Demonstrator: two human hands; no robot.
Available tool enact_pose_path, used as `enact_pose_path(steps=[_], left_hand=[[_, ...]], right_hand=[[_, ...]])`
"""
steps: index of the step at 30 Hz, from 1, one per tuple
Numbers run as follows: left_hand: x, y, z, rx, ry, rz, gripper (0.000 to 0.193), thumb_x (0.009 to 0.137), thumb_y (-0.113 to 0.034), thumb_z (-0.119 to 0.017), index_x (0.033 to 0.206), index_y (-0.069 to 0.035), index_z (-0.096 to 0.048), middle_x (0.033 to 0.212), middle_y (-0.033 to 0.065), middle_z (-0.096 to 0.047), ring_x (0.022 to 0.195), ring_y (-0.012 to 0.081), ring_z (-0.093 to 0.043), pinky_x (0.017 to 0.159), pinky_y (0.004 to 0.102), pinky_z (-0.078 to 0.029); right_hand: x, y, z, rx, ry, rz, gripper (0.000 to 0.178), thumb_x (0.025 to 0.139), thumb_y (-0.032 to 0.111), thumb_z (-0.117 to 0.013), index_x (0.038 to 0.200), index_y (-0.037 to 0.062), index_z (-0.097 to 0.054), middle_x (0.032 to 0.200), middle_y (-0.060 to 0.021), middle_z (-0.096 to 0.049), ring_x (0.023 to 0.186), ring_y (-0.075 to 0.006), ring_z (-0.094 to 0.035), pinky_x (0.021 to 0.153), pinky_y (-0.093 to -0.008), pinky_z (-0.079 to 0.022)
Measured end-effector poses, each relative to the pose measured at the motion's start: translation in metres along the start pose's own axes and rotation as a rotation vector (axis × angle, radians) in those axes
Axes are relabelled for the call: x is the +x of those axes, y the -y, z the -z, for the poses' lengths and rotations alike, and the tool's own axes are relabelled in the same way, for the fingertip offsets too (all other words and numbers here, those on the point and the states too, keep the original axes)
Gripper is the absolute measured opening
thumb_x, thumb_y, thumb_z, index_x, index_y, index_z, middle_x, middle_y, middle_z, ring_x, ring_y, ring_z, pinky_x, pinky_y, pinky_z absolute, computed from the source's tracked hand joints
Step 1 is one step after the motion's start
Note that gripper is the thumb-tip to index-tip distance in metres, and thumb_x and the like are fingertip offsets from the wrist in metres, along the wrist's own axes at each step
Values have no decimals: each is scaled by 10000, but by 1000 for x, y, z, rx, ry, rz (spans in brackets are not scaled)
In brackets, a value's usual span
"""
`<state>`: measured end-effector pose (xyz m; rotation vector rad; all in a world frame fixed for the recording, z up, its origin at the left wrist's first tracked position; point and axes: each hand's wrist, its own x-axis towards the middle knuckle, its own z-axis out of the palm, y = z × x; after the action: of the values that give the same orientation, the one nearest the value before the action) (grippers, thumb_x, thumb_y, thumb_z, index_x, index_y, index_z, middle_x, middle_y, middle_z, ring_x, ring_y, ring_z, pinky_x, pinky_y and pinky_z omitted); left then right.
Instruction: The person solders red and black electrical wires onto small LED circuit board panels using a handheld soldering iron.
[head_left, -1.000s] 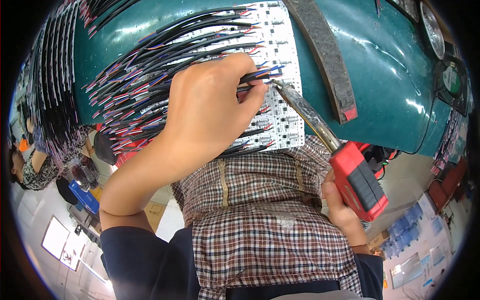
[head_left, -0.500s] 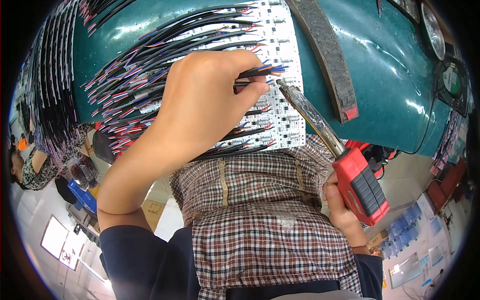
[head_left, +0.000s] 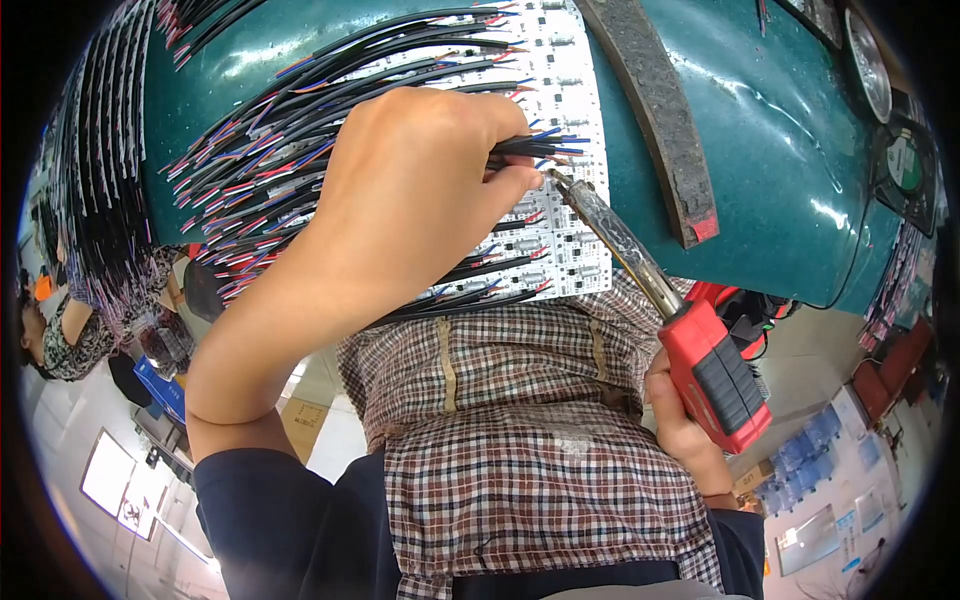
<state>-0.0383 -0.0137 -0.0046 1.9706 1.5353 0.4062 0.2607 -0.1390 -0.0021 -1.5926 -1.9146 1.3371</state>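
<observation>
Black cables (head_left: pixel 545 146) with blue and orange wire ends stick out from the pinched fingers of my left hand (head_left: pixel 425 165). That hand hovers over a white circuit board panel (head_left: pixel 580 232), where several rows of black cables are attached. My right hand (head_left: pixel 680 415) is wrapped around the red and black handle of a soldering iron (head_left: pixel 715 375). The iron slants up and left, its tip close to my left fingertips at the board. Whether the tip touches a wire I cannot make out.
A dark, worn bar (head_left: pixel 655 125) lies right of the panel on the green tabletop (head_left: pixel 775 170). Farther right are a small fan (head_left: pixel 905 162) and a metal dish (head_left: pixel 866 62). More cabled boards (head_left: pixel 100 150) hang at left. Another person (head_left: pixel 75 335) sits at far left.
My left hand has shifted slightly right with the cables, whose ends now reach farther over the panel. The soldering iron's handle has moved slightly left and its tip a little down.
</observation>
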Motion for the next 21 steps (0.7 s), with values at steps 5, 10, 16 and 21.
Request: enact_pose_path(steps=[5,10,16,21], left_hand=[[-1,-2,-1,21,-34,-22,234,764,-159,-804,782,14,-647,651,157,-579,532,301,-520,522,354,-423],[-3,-2,-3,59,-35,-8,206,774,-156,-797,805,-2,-664,668,136,-621,559,282,-588,537,339,-452],[-6,-7,-5,-19,-60,65,167,786,-156,-777,819,-27,-675,709,109,-653,588,269,-624,552,330,-475],[-9,-6,-10,89,-99,34,173,778,-163,-777,794,-31,-667,705,105,-646,584,265,-622,539,332,-467]], right_hand=[[-7,2,3,56,-9,-123,292,721,84,-757,994,25,-672,868,-133,-648,685,-298,-644,611,-375,-514],[-7,4,0,45,-49,-158,280,727,88,-754,986,26,-670,855,-133,-646,685,-300,-638,608,-377,-509],[-1,3,1,107,9,-131,253,718,68,-751,951,25,-663,817,-122,-626,648,-291,-609,573,-371,-485],[6,4,-3,55,-2,-81,239,701,42,-739,927,27,-666,805,-117,-616,629,-280,-594,544,-361,-462]])
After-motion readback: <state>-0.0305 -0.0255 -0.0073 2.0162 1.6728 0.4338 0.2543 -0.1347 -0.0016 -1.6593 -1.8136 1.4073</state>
